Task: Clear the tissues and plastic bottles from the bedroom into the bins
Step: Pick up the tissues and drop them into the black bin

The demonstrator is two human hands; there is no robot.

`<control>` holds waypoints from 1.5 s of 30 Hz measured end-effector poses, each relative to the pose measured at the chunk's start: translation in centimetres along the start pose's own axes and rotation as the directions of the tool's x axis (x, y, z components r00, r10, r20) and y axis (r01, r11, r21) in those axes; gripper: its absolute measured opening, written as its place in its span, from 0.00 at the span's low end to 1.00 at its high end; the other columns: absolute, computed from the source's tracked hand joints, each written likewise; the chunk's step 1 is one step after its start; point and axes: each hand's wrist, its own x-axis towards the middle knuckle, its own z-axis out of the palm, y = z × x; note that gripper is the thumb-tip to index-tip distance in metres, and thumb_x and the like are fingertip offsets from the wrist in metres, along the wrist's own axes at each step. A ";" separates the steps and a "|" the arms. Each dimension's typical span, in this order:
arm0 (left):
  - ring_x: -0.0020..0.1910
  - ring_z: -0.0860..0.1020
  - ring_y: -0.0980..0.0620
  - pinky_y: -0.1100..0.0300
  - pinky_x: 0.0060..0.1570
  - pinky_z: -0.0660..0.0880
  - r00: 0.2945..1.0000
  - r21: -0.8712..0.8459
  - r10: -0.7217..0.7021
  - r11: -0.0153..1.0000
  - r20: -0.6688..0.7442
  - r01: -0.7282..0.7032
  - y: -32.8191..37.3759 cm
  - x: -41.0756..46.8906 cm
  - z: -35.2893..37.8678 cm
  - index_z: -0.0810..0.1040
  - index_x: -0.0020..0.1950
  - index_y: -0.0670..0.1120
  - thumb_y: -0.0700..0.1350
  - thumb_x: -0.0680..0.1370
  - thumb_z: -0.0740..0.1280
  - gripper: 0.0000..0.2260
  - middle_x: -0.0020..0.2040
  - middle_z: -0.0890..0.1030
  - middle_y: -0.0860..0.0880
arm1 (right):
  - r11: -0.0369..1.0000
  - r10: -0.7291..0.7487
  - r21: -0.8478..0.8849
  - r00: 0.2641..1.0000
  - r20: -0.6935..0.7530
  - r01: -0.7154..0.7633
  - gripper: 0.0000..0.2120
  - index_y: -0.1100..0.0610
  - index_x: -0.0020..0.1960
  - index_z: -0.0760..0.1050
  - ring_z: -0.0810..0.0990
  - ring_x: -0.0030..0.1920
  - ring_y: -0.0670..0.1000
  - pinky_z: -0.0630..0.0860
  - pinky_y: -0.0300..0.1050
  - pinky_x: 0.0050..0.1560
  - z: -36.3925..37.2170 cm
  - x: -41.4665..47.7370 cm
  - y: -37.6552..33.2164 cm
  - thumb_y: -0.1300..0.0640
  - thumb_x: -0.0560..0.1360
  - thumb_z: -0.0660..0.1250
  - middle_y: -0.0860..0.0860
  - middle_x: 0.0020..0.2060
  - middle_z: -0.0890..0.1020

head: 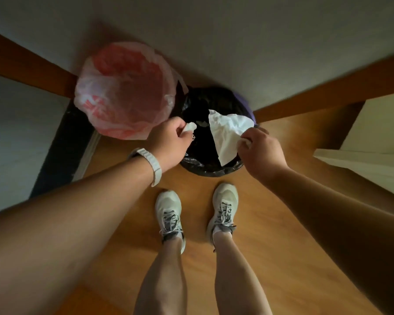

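Two bins stand against the wall in front of my feet. The left bin [123, 71] is lined with a red-and-white plastic bag. The right bin [214, 169] has a black bag liner. My left hand [168, 144] is closed around a small crumpled tissue [190, 127] at the black bin's left rim. My right hand [259, 151] pinches a large white tissue [228, 135] that hangs open over the black bin's mouth. No plastic bottles are in view.
A wooden floor [127, 258] runs underfoot, with my two white trainers just short of the black bin. A dark door threshold [62, 151] lies at the left. A pale piece of furniture [373, 160] juts in at the right. A wooden skirting lines the grey wall.
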 end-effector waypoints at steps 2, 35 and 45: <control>0.32 0.76 0.50 0.55 0.32 0.73 1.000 0.021 0.002 1.000 0.014 -0.002 -1.2 1.6 2.3 0.74 0.41 0.48 0.51 0.77 0.65 0.09 0.32 0.78 0.50 | 1.000 -0.011 -0.011 1.000 0.024 0.011 0.10 0.59 0.44 0.77 0.73 0.39 0.52 0.63 0.35 0.32 2.4 1.7 1.3 0.60 0.77 0.58 0.52 0.43 0.75; 0.68 0.69 0.40 0.46 0.65 0.67 0.758 0.492 0.633 0.614 0.160 -0.617 14.1 -18.7 -18.9 0.75 0.67 0.46 0.55 0.75 0.63 0.24 0.68 0.74 0.42 | 0.854 -0.174 -0.498 0.985 0.000 0.151 0.24 0.52 0.66 0.70 0.70 0.64 0.57 0.68 0.54 0.61 -22.7 -18.9 -13.5 0.40 0.75 0.56 0.53 0.63 0.73; 0.72 0.64 0.41 0.44 0.69 0.64 0.611 0.513 0.741 0.423 0.278 -0.747 23.5 -27.0 -22.6 0.66 0.75 0.50 0.59 0.77 0.58 0.27 0.74 0.67 0.44 | 0.900 -0.096 -0.434 0.960 -0.261 -0.028 0.22 0.50 0.65 0.69 0.69 0.64 0.56 0.68 0.53 0.62 -31.7 -30.4 -16.6 0.39 0.77 0.54 0.51 0.63 0.72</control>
